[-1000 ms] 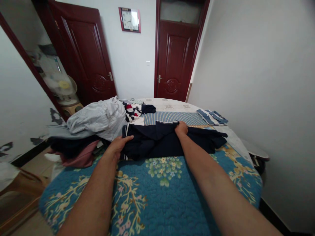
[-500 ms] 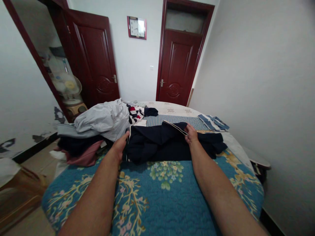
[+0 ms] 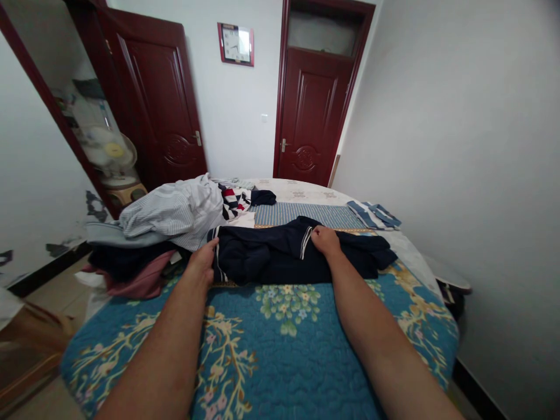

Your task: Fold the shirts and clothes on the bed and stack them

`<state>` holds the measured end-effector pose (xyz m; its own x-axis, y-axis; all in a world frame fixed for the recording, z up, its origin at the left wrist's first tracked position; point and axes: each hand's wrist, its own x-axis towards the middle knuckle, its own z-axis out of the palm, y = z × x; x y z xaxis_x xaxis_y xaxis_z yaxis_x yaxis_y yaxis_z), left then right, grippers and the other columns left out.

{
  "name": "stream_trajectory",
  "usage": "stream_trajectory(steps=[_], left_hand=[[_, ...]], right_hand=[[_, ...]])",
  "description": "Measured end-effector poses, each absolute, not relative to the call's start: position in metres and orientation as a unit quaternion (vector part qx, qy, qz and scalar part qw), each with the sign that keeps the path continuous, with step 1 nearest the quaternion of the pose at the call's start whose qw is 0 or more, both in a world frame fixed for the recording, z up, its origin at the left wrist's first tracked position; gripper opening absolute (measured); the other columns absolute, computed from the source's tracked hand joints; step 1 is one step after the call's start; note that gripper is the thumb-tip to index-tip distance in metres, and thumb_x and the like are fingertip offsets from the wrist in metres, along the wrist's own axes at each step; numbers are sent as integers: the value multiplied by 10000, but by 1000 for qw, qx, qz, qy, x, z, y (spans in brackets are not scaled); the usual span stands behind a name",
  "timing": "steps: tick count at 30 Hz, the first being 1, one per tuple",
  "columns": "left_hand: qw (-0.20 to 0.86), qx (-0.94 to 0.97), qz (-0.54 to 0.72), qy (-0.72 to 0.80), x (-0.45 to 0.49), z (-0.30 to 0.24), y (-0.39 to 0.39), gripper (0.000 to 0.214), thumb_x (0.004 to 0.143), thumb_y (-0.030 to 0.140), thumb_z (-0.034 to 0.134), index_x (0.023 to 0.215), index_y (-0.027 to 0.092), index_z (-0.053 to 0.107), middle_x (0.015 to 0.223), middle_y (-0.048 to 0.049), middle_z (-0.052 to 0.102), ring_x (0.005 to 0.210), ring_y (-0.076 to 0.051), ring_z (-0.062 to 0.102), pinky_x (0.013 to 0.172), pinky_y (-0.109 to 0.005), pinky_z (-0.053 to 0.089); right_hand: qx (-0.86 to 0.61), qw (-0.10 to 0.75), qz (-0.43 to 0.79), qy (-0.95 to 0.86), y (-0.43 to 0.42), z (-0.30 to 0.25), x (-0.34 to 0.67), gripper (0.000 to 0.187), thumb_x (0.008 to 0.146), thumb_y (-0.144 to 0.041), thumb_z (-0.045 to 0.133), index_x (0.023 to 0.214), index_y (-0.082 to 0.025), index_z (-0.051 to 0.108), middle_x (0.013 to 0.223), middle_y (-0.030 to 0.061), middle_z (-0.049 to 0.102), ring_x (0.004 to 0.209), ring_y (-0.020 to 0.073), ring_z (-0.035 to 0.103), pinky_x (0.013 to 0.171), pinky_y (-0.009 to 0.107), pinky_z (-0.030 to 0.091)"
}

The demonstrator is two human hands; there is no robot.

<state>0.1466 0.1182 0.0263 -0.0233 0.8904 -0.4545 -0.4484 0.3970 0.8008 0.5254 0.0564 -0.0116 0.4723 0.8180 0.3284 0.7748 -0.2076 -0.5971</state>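
A dark navy garment (image 3: 271,256) with white-striped trim lies folded lengthwise across the blue flowered quilted cover (image 3: 301,350). At its left end, my left hand (image 3: 203,260) grips the striped edge, thumb on top and the other fingers mostly hidden beneath the cloth. My right hand (image 3: 326,240) is closed on a striped edge of the same garment, right of its middle, where a flap lies over the lower layer. Beyond my right hand the dark cloth runs on to the right in loose folds.
A heap of clothes with a pale striped shirt (image 3: 175,210) and a dusty-pink garment (image 3: 140,277) lies at the left. A folded blue-and-white garment (image 3: 374,216) rests at the far right. A wooden chair (image 3: 35,350) stands at lower left; the wall (image 3: 490,175) is on the right.
My right hand has brought the striped edge down and slightly left, so the raised flap now lies flatter. My left hand still grips the left end. The view has shifted slightly.
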Motion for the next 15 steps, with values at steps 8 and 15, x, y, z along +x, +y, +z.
stream_trajectory(steps=[8,15], left_hand=[[677,235,483,504,150,27,115,491,801,170,816,1285,178,734,870,-90,809,738,-270,800,757,-444,686],[622,214,544,520,151,19,123,486,782,118,814,1258,150,722,916,-94,803,757,-256,800,752,-427,690]], right_hand=[[-754,159,0,-638,51,3,502,283,963,-330,613,1176,-261,785,1278,71,752,1223,262,651,1052,370,461],[-765,76,-2,-640,38,9,483,357,1089,-365,447,1261,-206,716,1254,137,763,1165,272,708,1023,365,468]])
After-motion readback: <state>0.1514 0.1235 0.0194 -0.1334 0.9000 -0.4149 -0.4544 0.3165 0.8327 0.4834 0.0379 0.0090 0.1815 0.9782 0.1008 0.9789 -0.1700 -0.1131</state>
